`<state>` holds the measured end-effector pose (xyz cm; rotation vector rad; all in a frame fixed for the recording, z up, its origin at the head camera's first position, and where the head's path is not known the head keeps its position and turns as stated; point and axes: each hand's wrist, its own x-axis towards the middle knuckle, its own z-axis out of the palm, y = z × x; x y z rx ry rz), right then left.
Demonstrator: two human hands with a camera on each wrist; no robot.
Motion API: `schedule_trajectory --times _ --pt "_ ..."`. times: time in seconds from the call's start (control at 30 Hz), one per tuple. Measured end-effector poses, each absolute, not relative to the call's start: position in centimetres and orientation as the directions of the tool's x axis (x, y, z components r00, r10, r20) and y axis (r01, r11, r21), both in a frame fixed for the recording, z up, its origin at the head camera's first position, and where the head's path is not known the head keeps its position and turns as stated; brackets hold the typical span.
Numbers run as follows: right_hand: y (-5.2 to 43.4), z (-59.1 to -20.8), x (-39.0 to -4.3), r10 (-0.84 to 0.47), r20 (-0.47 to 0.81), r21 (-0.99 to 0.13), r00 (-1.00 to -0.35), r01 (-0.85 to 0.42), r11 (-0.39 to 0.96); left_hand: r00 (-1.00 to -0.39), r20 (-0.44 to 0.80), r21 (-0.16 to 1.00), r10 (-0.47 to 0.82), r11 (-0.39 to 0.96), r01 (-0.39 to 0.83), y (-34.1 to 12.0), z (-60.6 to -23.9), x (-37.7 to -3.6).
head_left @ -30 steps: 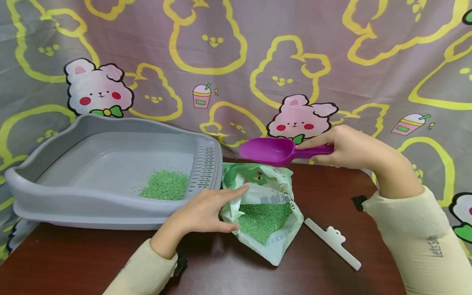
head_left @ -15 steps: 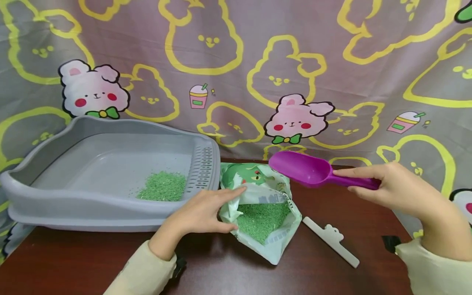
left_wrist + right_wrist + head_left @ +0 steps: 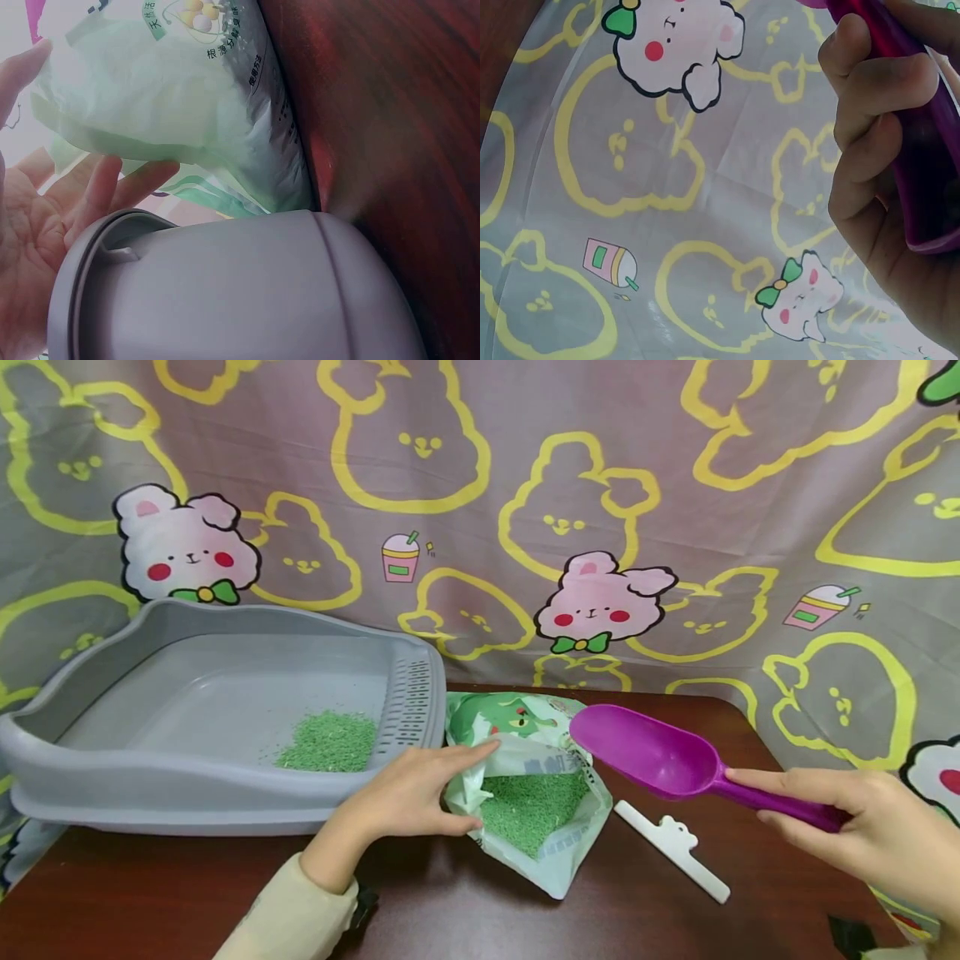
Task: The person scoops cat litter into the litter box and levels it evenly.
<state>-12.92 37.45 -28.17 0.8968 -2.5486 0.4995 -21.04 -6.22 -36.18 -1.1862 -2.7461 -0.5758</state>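
Here a dark wooden table (image 3: pixel 465 918) fronts a bunny-print cloth (image 3: pixel 525 485).

Printed Chinese characters are seen on the pale green bag (image 3: pixel 172 97) in the left wrist view. Near its top edge, beside a small picture of round yellow-green balls, the characters 天然活 can be read in green. Below them, two short columns of dark characters are printed; the first appears to read 根源分解豆腐, though the print is small and slanted. In the head view, dark characters are also carried on the bag (image 3: pixel 558 852) by its open mouth, too blurred to be read.
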Motion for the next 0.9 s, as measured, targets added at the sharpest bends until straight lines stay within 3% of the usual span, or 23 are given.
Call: schedule_trajectory --times 0.23,0.53,0.63,0.9 --pt "36.9 -28.5 -11.0 -0.512 0.485 -0.167 -0.709 -0.649 0.742 -0.695 0.232 0.310 0.680 0.626 0.716 -6.2 -36.2 -21.0" --pt "36.4 -29.0 -10.5 -0.661 0.536 -0.167 -0.526 -0.833 0.527 -0.697 0.225 0.298 0.681 0.633 0.714 -6.3 -36.1 -20.9" --pt "36.2 -29.4 -10.4 -0.685 0.506 -0.171 -0.524 -0.840 0.515 -0.696 0.228 0.296 0.681 0.632 0.716 -6.3 -36.1 -20.9" --pt "36.1 -31.4 -10.0 -0.638 0.325 -0.281 -0.699 -0.715 0.640 -0.695 0.227 0.301 0.682 0.630 0.716 -6.2 -36.1 -20.9"
